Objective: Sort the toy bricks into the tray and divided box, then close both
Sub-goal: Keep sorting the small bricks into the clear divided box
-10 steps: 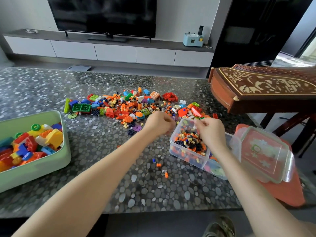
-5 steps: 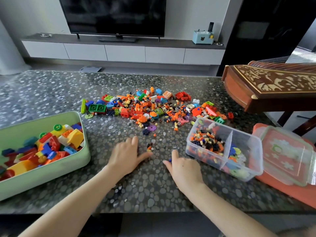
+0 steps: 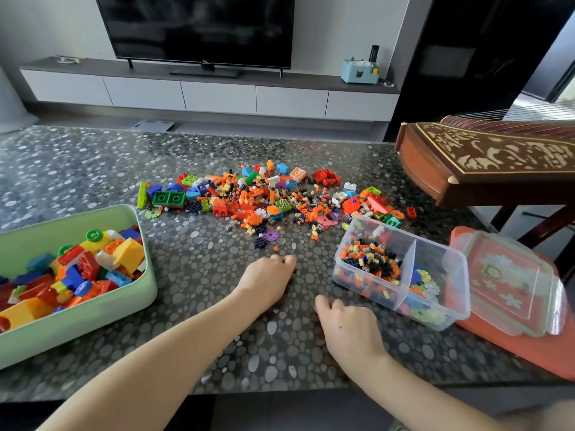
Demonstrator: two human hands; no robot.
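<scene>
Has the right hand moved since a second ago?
Yes: the right hand left the box, drawing back toward the person onto the table beside it.

Low in the centre, the left hand (image 3: 267, 281) and right hand (image 3: 345, 325) rest curled on the pebbled table (image 3: 199, 306). Loose bricks (image 3: 258, 200) scatter above them. The green tray (image 3: 93, 328) sits at left, the open divided box (image 3: 451, 262) at right.

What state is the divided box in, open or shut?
Open. The box has no lid on, and bricks show in both compartments. Its clear lid lies flat beside it, on the right.
</scene>
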